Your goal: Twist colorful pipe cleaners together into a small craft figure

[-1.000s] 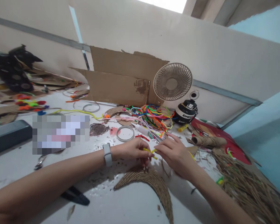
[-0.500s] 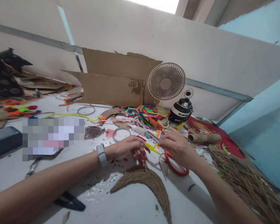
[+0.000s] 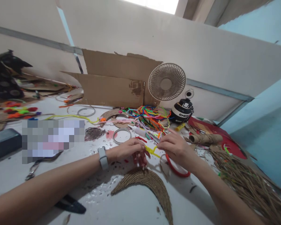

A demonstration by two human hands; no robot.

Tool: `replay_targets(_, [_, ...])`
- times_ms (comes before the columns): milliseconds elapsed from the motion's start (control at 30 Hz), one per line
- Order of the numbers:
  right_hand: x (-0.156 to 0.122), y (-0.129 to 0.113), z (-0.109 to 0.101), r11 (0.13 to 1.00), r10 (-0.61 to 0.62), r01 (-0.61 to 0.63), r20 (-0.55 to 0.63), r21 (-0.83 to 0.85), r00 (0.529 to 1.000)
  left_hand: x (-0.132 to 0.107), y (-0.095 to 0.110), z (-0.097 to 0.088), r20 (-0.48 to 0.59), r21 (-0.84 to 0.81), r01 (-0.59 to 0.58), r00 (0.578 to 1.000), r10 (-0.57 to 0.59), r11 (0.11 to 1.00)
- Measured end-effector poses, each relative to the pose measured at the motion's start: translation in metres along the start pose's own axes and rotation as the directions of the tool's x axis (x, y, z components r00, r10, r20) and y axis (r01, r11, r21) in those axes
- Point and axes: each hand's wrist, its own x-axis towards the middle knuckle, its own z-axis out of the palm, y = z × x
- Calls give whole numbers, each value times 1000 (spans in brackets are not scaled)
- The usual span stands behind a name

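Observation:
A yellow pipe cleaner (image 3: 151, 150), partly wound into a tight coil with a loose end, stretches between my two hands above the table. My left hand (image 3: 134, 150), with a grey watch on its wrist, is closed on the coiled side. The fingertips of my right hand (image 3: 174, 147) pinch the upper strand at the other side. Beneath the right hand lie red-handled scissors (image 3: 175, 168), their blades pointing away toward the back. In front of my hands rests a crescent (image 3: 144, 178) covered with brown twine.
Behind my hands are a silver ring (image 3: 122, 136), a white glue bottle (image 3: 138, 130) and a heap of coloured pipe cleaners (image 3: 152, 115). A fan (image 3: 166, 82) and black bottle (image 3: 182, 112) stand farther back. Twine strands (image 3: 250, 184) lie right; a dark hair clip (image 3: 71, 204) lies front left.
My right fingertips have shifted slightly left and down, onto the upper yellow strand. My left hand stays nearly in place; the crescent and scissors have not moved.

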Motion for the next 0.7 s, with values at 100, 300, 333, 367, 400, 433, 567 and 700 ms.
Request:
replay_targets(100, [-1,2,4,1000,-4,4,3,2,1000,1,-4,-1,6,-13,-1,1000,1,1000])
replay_targets(300, [-4,3,10,1000,-20,20,13,7,1000,1,-6,-1,23,-11,17,1000,-17,1000])
replay_targets(333, [-4,3,10,1000,-21,21,15,8,1000,1,-5,0,27,-9,16,1000,-15,1000])
replay_targets(367, [-4,3,10,1000,-21,21,17,9,1000,0,-4,0,32,-9,16,999,-15,1000])
replay_targets(400, [-4,2,10,1000,-21,20,18,11,1000,0,-3,0,37,-9,18,999,-18,1000])
replay_targets(433, [-4,2,10,1000,-19,19,17,13,1000,0,-2,1,38,-10,21,999,-21,1000])
replay_targets(567, [-3,0,9,999,-30,30,21,16,999,-1,-1,2,36,-3,24,999,-24,1000])
replay_targets(700, [-2,-2,8,999,-34,34,36,8,999,0,-5,2,48,-18,9,999,-8,1000])
